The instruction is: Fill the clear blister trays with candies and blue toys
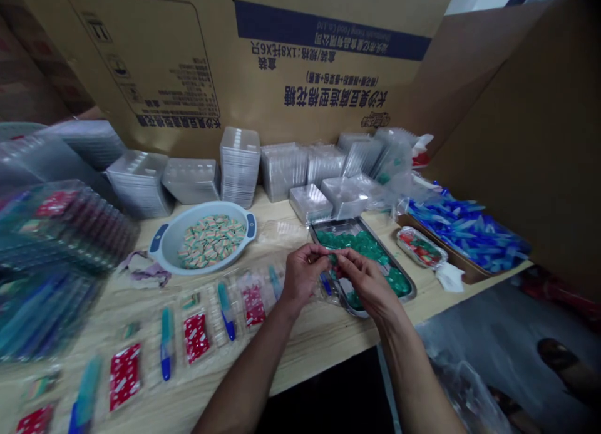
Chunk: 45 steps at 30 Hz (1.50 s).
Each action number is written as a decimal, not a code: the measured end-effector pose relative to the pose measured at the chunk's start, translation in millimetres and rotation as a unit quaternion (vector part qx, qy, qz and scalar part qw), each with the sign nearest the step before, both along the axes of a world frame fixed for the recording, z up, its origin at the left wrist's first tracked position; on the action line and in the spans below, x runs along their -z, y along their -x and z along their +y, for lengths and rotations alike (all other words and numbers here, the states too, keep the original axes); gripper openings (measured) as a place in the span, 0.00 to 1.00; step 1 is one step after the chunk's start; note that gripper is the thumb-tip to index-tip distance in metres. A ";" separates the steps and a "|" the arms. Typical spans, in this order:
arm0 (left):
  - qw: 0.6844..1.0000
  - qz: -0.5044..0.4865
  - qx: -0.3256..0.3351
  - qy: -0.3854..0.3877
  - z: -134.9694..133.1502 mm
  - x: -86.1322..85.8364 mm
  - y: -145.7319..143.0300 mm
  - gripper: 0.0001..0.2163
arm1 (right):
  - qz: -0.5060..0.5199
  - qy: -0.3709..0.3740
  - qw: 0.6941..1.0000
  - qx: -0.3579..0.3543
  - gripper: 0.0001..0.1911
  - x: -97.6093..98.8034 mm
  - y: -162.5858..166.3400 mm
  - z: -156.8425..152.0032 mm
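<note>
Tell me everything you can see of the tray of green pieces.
The tray is a rectangular, grey, metal-looking pan with a raised rim and rounded corners. It lies on the table, holding translucent green pieces that leave parts of its bottom bare. The left hand and right hand hide part of it; contact is unclear.

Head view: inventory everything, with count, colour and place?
cardboard box: one, brown, back
plastic trays: many, clear, back and front
filled packs: many, mixed colours, far left
basin: one, pale blue, left
striped pieces: many, pale and green, in basin
cloth: one, purplish, beside basin
table: one, pale wood, beneath
red packets: four, red, front
sticks: several, teal and blue, front
metal tray: one, grey, by hands
green pieces: many, green, in metal tray
small tray: one, silvery, beside tissue
carton: one, brown, right
blue pieces: many, blue, in carton
tissue: one, white, beside carton
bag: one, clear, floor
footwear: two, dark, floor
left hand: one, bare, centre
right hand: one, bare, centre
</note>
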<state>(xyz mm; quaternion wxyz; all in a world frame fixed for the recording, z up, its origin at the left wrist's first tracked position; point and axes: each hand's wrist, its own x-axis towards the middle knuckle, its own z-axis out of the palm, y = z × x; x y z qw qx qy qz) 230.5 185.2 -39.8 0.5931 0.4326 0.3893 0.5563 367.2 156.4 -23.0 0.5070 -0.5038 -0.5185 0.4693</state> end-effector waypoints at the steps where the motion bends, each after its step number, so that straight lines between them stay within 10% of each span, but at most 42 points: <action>1: 1.000 0.017 0.000 -0.017 -0.4 1.0 -0.5 0.06 | 0.001 0.001 1.000 -0.002 0.19 -0.4 -0.3 -0.4; 6: 0.997 0.042 0.032 -0.051 1.8 2.6 5.9 0.09 | -0.005 -0.004 0.999 0.036 0.20 2.7 -14.1 -0.4; 9: 0.988 0.122 -0.070 -0.061 8.5 3.8 16.7 0.11 | -0.035 -0.011 0.996 0.077 0.22 9.2 -34.0 -1.5; 13: 0.906 0.380 -0.144 -0.115 13.4 6.8 25.1 0.12 | -0.120 -0.005 0.984 0.129 0.18 25.9 -57.9 -5.0; 20: 0.778 0.617 -0.046 -0.109 1.6 8.8 12.7 0.13 | -0.214 -0.010 0.967 0.140 0.12 58.3 -60.3 -4.5; 23: 0.806 0.576 -0.030 -0.132 -0.2 12.7 9.6 0.16 | -0.204 -0.011 0.970 0.134 0.12 63.9 -54.9 -3.7; 30: 0.983 0.184 -0.011 -0.003 7.3 22.9 4.3 0.19 | -0.183 -0.057 0.973 0.131 0.14 48.7 -39.3 -6.5; 45: 0.999 0.010 0.019 0.048 3.0 4.0 6.6 0.19 | -0.365 -0.210 0.906 0.042 0.11 9.3 -10.5 -20.0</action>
